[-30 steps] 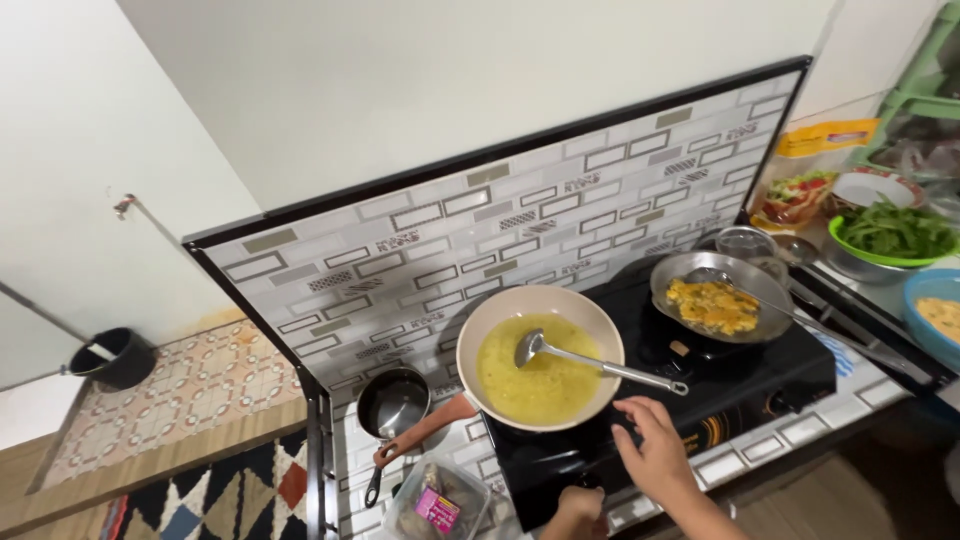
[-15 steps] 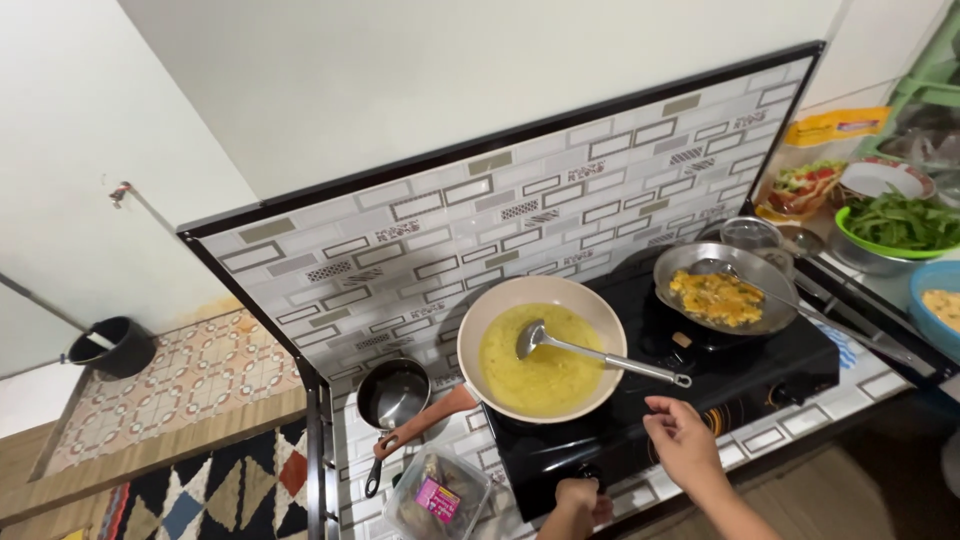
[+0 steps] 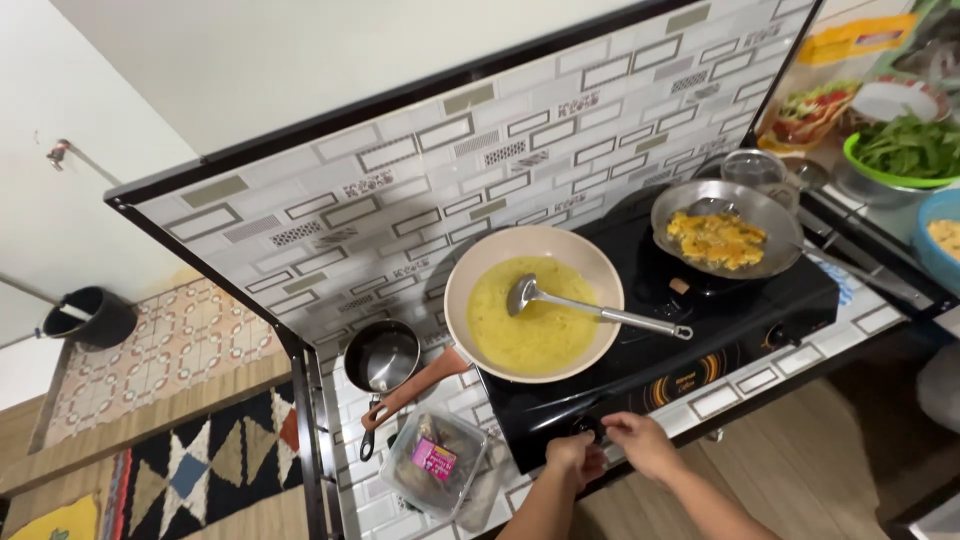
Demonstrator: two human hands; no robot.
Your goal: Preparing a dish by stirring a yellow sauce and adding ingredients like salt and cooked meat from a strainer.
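Bottom centre, my left hand (image 3: 574, 457) pinches the black round stove knob (image 3: 588, 428), my right hand (image 3: 640, 443) loosely curled beside it, empty, below the cream round frying pan (image 3: 533, 301) of yellow egg.

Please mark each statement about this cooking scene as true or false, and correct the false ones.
1. A ladle lies in the cream pan of yellow liquid. True.
2. Both hands are at the front edge of the black stove. True: the left hand and right hand are at a knob there.
3. The grey pan on the right is empty. False: it holds yellow-brown food.
4. The right hand grips the ladle. False: nobody touches the ladle.
5. A green bowl holds leafy greens. True.
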